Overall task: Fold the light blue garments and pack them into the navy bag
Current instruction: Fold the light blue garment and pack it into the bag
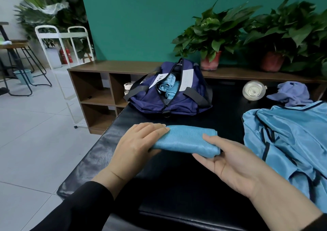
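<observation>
— Two hands on one bundle (185, 140): how do they sit?
— The left hand (139, 142) lies over the bundle's left end, fingers on top and thumb tucked under, so it grips that end. The right hand (228, 158) is palm-up at the right end, thumb on top and fingers beneath, pinching the folded corner.
— Where is the bundle on the bench (177, 186)?
— Near the middle, a little toward the left edge, a folded light blue strip lying across it. Whether it rests on the black surface or is held just above it, I cannot tell.
— And the bag (169, 98)?
— Beyond the bundle, at the far end of the bench, unzipped, mouth gaping. Rolled light blue pieces (168, 87) already lie inside. A bare stretch of black surface lies between bundle and bag.
— What about the right side?
— Crowded. A loose pile (290, 138) of light blue garments with dark trim spreads to the right edge, just beside the right hand. Behind it lie a purple cloth (292, 92) and a clear round lid (254, 90).
— The left edge?
— It drops to tiled floor (35, 133); a brown shelf (99, 89) stands past the far left corner.
</observation>
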